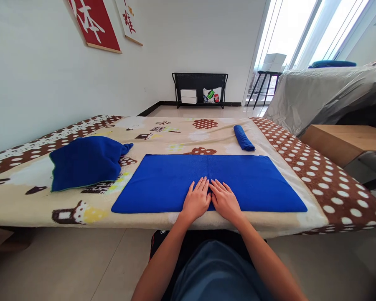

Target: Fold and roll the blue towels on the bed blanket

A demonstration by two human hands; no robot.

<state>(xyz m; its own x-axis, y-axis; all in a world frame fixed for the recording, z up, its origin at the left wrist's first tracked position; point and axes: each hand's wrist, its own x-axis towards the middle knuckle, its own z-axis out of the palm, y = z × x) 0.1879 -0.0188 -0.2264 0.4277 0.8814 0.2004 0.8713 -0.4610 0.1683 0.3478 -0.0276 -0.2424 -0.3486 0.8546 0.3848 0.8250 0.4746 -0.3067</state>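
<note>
A blue towel (163, 179) lies spread flat in a wide rectangle near the front edge of the covered surface. Both hands rest on its middle, side by side with fingertips almost meeting. My left hand (198, 198) is palm down with its fingers stretched out. Flat on the cloth, my right hand (224, 198) has its fingers extended too. Beyond the towel, to the right, is a rolled blue towel (243, 138). A loosely heaped blue towel (86, 163) lies to the left.
Under the towels is a patterned blanket (163, 142) with a brown, white-dotted border (329, 184). A wooden box-like piece (347, 136) and a plastic-covered piece of furniture (326, 88) stand at right. A black rack (200, 83) is against the far wall.
</note>
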